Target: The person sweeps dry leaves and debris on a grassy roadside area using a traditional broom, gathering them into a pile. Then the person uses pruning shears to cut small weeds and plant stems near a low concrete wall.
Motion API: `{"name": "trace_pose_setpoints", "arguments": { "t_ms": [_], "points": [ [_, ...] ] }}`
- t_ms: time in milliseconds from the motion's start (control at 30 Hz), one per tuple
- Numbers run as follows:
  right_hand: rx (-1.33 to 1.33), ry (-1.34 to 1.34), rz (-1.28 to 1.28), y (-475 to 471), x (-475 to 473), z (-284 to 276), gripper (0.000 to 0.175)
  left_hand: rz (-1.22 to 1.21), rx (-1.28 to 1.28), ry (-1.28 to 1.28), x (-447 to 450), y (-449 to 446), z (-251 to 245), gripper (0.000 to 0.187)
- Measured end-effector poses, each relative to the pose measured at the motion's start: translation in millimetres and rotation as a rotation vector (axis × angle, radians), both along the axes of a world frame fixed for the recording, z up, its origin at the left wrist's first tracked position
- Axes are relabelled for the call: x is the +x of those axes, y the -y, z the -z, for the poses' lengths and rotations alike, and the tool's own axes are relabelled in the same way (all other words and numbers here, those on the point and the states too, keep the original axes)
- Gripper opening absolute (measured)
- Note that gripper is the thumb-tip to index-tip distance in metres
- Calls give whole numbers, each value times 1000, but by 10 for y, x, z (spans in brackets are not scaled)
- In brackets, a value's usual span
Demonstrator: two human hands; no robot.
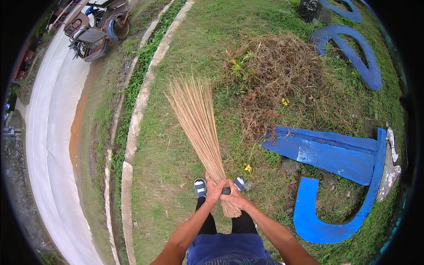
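A stick broom of thin brown ribs points up and slightly left, its bristles fanned over the grass. Both hands grip it near its bound lower end, just in front of my body. My left hand wraps the bundle from the left side. On the right side my right hand closes around it, next to a dark band between the two hands. Beyond the broom, to the right, lies a heap of dry cut grass with some green leaves and yellow flowers.
Large blue letter-shaped structures stand at the right, with another behind. On the left run a concrete curb, a plant-filled ditch and a paved road. A motorcycle with a sidecar is parked at the upper left.
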State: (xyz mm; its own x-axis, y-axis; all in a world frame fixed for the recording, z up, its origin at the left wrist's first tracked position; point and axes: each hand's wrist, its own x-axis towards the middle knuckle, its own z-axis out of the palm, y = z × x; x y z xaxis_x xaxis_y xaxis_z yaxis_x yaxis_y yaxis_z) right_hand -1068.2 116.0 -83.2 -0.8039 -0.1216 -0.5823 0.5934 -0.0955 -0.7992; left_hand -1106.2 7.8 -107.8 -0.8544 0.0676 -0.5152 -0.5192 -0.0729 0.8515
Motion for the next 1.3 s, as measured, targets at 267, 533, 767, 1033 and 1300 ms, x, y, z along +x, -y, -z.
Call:
{"name": "trace_pose_setpoints", "arguments": {
  "t_ms": [267, 533, 767, 1033, 1300],
  "points": [
    [-423, 574, -71, 728, -378, 717, 46, -159, -53, 637, -127, 945, 870, 39],
    [-29, 51, 493, 659, -732, 309, 60, 617, -15, 22, -1209, 293, 478, 73],
    [-5, 246, 118, 1317, -338, 129, 69, 168, -85, 74, -419, 1214, 296, 57],
    [-224, 296, 461, 1242, -1043, 428, 55, 366, 46, 199, -1379, 975, 689, 53],
    [-114, 196, 316, 977, -362, -290, 63, 231, 145, 80, -594, 787, 36, 57]
  ]
}}
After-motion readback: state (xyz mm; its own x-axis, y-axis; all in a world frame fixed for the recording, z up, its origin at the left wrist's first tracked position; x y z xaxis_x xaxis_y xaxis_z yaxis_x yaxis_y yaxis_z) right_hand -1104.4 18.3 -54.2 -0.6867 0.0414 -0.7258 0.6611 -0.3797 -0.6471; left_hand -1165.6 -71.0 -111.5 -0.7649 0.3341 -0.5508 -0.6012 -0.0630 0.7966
